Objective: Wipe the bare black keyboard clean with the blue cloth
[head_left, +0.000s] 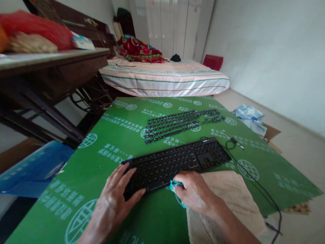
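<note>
A black keyboard base [177, 161] with its keycaps taken off lies on a green printed table [106, 159]. My left hand [114, 196] rests on the keyboard's near left corner, fingers spread and flat. My right hand [194, 191] is closed on a small teal cloth [175, 185], pressed at the keyboard's front edge. The removed keycaps [177, 123] lie in rows farther back on the table. A beige towel [228, 196] lies under my right forearm.
The keyboard's black cable [254, 179] runs off the table's right side. A dark wooden table [50, 67] stands at left, a blue box [33, 169] below it. A bed [165, 78] is behind, a crumpled bag [250, 117] on the floor at right.
</note>
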The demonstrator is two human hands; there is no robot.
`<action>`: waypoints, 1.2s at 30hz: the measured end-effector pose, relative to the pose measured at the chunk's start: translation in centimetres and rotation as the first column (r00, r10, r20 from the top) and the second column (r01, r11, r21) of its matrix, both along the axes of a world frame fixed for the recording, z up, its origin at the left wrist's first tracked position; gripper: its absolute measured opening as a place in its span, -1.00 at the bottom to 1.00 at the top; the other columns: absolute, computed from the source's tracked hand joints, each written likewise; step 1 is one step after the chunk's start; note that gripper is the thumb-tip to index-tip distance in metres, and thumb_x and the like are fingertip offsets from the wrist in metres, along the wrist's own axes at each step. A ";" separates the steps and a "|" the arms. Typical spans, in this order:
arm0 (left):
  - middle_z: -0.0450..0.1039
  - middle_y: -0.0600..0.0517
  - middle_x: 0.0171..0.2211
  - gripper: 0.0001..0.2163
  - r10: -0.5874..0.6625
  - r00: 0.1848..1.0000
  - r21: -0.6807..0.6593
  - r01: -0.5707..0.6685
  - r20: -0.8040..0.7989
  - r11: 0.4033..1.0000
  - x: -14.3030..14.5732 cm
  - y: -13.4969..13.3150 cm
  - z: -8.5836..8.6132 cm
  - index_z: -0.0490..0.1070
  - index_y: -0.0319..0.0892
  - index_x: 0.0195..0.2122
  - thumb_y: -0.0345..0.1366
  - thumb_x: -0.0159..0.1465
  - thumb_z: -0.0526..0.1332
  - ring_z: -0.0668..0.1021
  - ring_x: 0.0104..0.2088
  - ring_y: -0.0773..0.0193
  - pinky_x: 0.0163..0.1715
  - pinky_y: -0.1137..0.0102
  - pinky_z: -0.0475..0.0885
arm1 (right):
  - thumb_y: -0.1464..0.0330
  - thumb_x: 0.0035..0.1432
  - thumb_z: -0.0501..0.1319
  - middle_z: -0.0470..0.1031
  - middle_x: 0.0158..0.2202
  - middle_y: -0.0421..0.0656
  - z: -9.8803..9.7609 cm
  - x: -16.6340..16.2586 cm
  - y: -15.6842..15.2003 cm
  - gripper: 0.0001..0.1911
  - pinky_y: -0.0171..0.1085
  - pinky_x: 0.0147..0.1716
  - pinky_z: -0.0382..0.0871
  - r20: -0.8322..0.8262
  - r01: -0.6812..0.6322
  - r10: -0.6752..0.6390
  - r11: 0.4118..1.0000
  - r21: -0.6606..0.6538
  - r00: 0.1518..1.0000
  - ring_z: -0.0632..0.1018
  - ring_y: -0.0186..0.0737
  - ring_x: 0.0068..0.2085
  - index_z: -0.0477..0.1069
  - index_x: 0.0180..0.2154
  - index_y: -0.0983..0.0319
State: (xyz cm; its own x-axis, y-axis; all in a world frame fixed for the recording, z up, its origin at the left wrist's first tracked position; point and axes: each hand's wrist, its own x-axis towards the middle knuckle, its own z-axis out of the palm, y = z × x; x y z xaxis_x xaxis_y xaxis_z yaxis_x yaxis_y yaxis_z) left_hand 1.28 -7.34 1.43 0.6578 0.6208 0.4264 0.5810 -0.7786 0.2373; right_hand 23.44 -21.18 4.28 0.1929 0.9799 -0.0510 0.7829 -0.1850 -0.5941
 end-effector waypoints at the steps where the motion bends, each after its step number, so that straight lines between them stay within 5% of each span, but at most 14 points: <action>1: 0.23 -0.19 0.20 -0.38 -0.001 1.000 0.057 0.001 0.000 0.998 -0.2 -0.4 -0.8 0.26 -0.14 0.13 0.12 0.12 0.17 0.28 0.21 -0.12 0.10 -0.01 0.33 | 0.43 0.04 0.06 0.37 -0.54 -0.25 -0.1 -0.1 0.0 -0.80 -0.32 -0.46 -0.05 -0.003 -0.003 0.003 1.000 0.007 1.000 0.32 -0.40 -0.46 0.15 -0.59 0.22; 6: 0.07 -0.21 0.27 -0.32 0.038 0.999 0.094 -0.039 0.010 0.995 -0.5 -0.6 -2.9 0.10 -0.13 0.22 0.10 0.14 0.15 0.17 0.26 -0.19 0.12 -0.11 0.28 | 0.44 0.04 0.07 0.38 -0.54 -0.27 0.2 -0.2 0.0 -0.80 -0.34 -0.46 -0.02 -0.013 0.008 -0.007 0.999 0.038 1.000 0.32 -0.42 -0.48 0.17 -0.59 0.22; 19: 0.01 -0.18 0.30 -0.36 0.014 0.999 0.095 -0.009 -0.052 0.995 -1.0 -0.5 -3.4 0.14 -0.09 0.17 0.11 0.13 0.15 0.17 0.26 -0.23 0.07 -0.13 0.33 | 0.43 0.13 0.09 0.54 -0.34 -0.14 0.0 7.9 0.2 -0.81 -0.33 -0.31 0.20 0.227 0.298 -0.296 0.954 0.024 0.928 0.50 -0.24 -0.30 0.50 -0.34 0.21; 28: 0.03 -0.16 0.31 -0.32 0.029 1.000 0.111 -0.028 -0.002 0.993 -0.9 -0.6 -3.9 0.16 -0.09 0.18 0.16 0.11 0.13 0.20 0.24 -0.23 0.07 -0.13 0.34 | 0.38 0.18 0.08 0.53 -0.20 -0.11 0.4 7.7 2.6 -0.76 -0.32 -0.22 0.26 0.416 0.206 -0.148 0.974 -0.096 0.897 0.52 -0.21 -0.17 0.52 -0.23 0.17; 36: 0.04 -0.10 0.31 -0.28 0.031 0.999 0.079 -0.034 0.042 0.996 -1.0 -0.5 -4.3 0.13 -0.03 0.21 0.18 0.07 0.16 0.21 0.24 -0.20 0.13 -0.12 0.28 | 0.46 0.10 0.09 0.50 -0.28 -0.15 1.6 7.8 3.2 -0.77 -0.35 -0.24 0.24 0.436 0.095 0.009 0.972 -0.216 0.900 0.51 -0.25 -0.22 0.53 -0.35 0.17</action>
